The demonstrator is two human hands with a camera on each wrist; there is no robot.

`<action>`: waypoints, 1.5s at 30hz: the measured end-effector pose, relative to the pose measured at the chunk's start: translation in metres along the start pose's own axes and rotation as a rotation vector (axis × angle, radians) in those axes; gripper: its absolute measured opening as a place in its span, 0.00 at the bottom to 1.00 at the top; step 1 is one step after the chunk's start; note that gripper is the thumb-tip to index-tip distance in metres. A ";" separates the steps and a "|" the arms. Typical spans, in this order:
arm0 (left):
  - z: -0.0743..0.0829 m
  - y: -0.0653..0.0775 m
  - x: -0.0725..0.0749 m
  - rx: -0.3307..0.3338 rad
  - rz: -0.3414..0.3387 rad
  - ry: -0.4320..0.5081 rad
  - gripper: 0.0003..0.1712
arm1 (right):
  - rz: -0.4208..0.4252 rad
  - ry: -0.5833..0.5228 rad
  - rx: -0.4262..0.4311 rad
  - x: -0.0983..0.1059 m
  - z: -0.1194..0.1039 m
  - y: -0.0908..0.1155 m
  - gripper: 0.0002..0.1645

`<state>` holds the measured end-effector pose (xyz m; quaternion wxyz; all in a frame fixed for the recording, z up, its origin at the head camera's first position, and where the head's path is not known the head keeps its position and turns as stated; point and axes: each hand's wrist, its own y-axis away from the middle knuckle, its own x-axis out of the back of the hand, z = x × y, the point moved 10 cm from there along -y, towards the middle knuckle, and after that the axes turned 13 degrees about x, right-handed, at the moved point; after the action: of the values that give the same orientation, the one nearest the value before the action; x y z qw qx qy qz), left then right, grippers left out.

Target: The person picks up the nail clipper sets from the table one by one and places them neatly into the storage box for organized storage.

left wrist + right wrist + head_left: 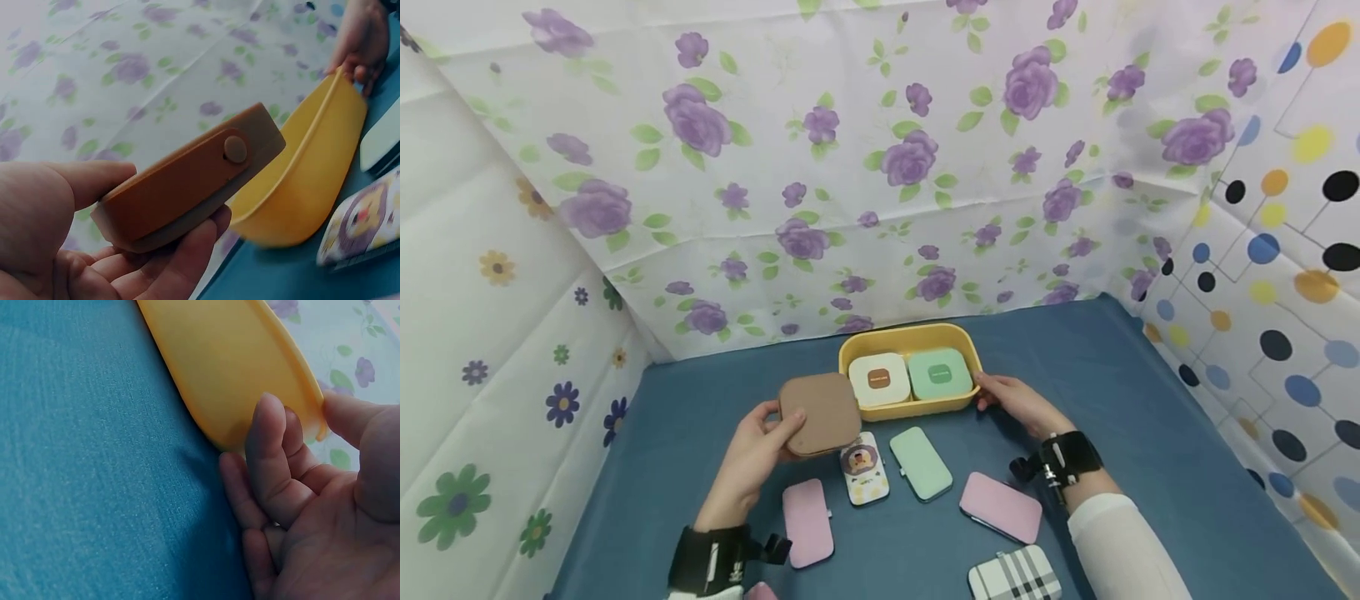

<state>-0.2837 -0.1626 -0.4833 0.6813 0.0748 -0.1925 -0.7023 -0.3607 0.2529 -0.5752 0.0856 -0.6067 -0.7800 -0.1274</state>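
My left hand grips a brown square case between thumb and fingers, up off the table near the front left corner of a yellow basket. In the left wrist view the case shows an orange-brown strap with a round snap button. My right hand pinches the basket's right end, thumb at the rim and fingers against the outer wall. Inside the basket a white square case and a mint green square case lie side by side.
Oblong cases lie in front of the basket: a lion-print one, a mint one, a pink one, another pink one and a plaid one. A flowered sheet rises behind the blue tablecloth.
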 end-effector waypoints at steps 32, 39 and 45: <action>0.042 -0.088 -0.159 0.108 -0.227 0.134 0.30 | -0.005 -0.031 0.021 0.002 0.000 -0.004 0.31; 0.037 -0.101 -0.178 0.137 -0.192 0.120 0.29 | -0.011 -0.040 0.022 0.001 0.000 -0.005 0.30; 0.037 -0.107 -0.188 0.120 -0.158 0.057 0.26 | -0.011 -0.033 0.024 0.001 0.002 -0.004 0.31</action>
<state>-0.3848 0.0287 -0.5186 0.6233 0.1503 -0.2081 -0.7386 -0.3650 0.2538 -0.5767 0.0792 -0.6034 -0.7861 -0.1082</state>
